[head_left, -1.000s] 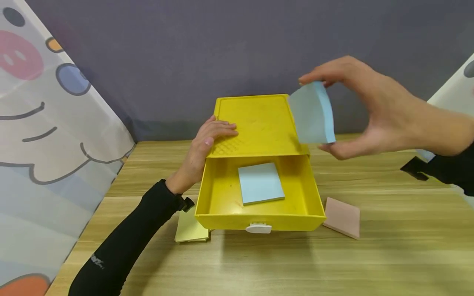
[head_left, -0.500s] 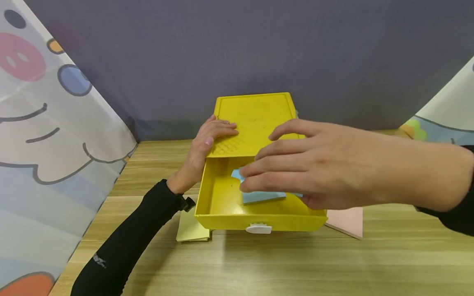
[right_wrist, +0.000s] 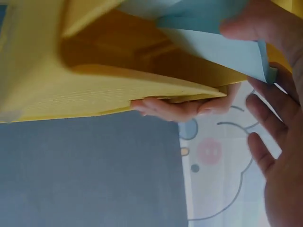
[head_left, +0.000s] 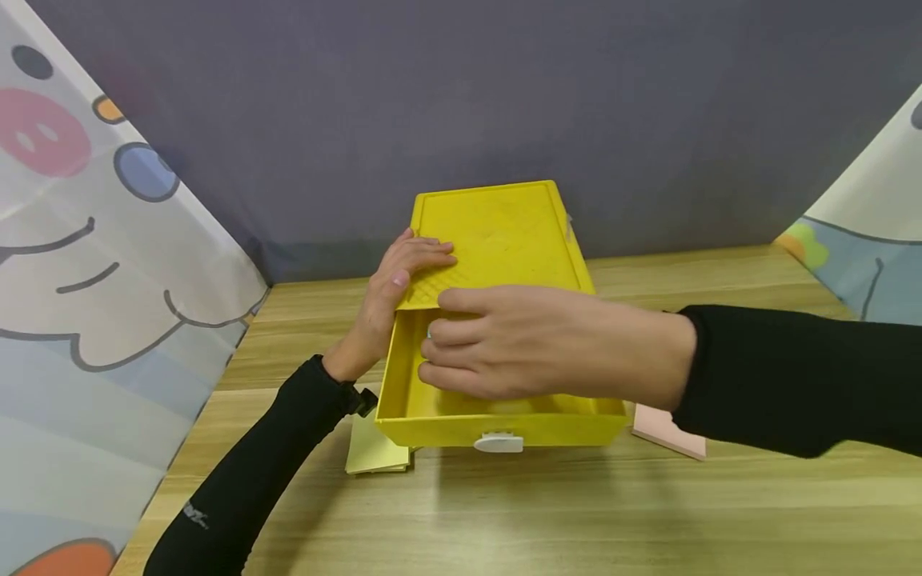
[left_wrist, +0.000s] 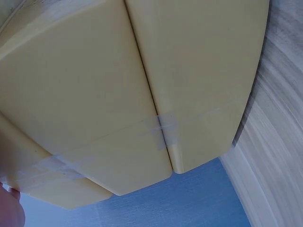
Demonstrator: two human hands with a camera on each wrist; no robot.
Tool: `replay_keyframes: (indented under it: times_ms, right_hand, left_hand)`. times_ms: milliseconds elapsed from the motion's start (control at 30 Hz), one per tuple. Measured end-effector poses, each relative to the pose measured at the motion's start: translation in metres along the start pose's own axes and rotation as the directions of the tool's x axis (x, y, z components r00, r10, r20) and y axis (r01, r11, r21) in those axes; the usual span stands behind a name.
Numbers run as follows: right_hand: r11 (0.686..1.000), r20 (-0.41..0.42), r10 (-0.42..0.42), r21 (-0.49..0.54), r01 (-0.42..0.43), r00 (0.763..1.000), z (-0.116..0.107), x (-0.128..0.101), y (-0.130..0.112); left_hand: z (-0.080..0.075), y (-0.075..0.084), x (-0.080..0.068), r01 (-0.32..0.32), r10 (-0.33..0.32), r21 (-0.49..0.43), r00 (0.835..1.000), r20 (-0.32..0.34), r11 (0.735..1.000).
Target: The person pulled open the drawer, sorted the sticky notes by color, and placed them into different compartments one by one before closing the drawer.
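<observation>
A yellow drawer box (head_left: 497, 232) stands on the wooden table with its drawer (head_left: 432, 420) pulled out toward me. My left hand (head_left: 403, 272) rests on the box's top left front corner, fingers laid flat on the lid. My right hand (head_left: 461, 344) reaches down into the drawer and hides its contents. In the right wrist view a blue sticky-note pad (right_wrist: 213, 47) is held in the drawer under my right hand (right_wrist: 272, 61), with the left hand's fingers (right_wrist: 184, 106) showing on the box edge behind. The left wrist view shows only the box's side wall (left_wrist: 118, 85).
A pink pad (head_left: 666, 432) lies on the table just right of the drawer. A pale yellow pad (head_left: 374, 452) pokes out under the drawer's left front corner. Printed curtains hang at both sides, a grey backdrop stands behind the box.
My right hand has carried the blue pad down from above the box's right side into the drawer, now covering the pad that lay there. The left hand has stayed on the box.
</observation>
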State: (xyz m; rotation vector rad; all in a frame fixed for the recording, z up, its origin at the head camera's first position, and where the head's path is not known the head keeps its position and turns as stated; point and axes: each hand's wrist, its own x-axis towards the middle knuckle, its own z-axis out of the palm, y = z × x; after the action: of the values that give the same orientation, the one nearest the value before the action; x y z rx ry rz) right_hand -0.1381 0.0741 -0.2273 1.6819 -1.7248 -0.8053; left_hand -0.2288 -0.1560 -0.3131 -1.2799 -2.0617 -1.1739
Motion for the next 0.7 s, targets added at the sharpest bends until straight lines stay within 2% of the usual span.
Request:
replay_keyframes:
  times_ms: [233, 700]
  right_hand:
    - [0.996, 0.098, -0.004, 0.084, -0.004, 0.995, 0.0, 0.022, 0.001]
    - [0.969, 0.161, 0.039, 0.235, -0.077, 0.986, 0.002, 0.015, -0.001]
  left_hand:
    - [-0.001, 0.0, -0.001, -0.008, 0.008, 0.0, 1.0, -0.02, 1.0]
    - [0.0, 0.0, 0.001, 0.004, -0.004, 0.007, 1.0, -0.005, 1.0]
